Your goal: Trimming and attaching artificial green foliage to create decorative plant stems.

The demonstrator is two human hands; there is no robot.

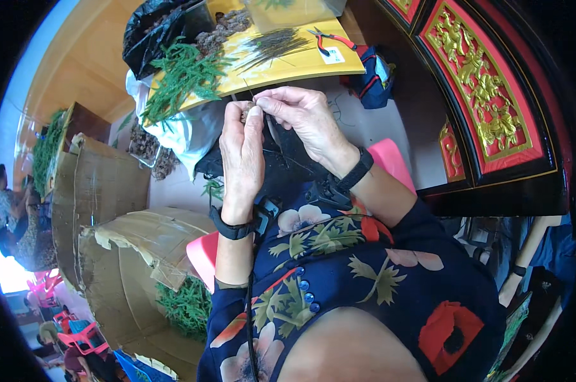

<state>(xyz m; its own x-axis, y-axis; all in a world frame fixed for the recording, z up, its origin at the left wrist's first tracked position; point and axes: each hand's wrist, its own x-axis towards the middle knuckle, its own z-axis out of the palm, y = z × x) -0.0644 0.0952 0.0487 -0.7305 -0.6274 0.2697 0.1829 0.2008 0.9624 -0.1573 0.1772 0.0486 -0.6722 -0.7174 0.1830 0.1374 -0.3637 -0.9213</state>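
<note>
Just off the near edge of the yellow table (256,77), both my hands are raised close together. A small brown pine cone (246,113) sits between the thumb and fingers of my left hand (242,143), which partly hide it. My right hand (307,121) meets it with thumb and forefinger pinched on a thin dark wire (248,88) that sticks up by the cone. Where the wire joins the cone is hidden by my fingers. On the table beyond lie a loose bundle of dark wires (272,48) and red-handled pliers (332,39).
Green artificial sprigs (186,76), a pile of pine cones (221,35) and a black plastic bag (145,41) crowd the table's left. Cardboard boxes (100,181) stand to my left, one holding greenery (185,309). A gold-carved red panel (482,83) rises at right. Other people are nearby.
</note>
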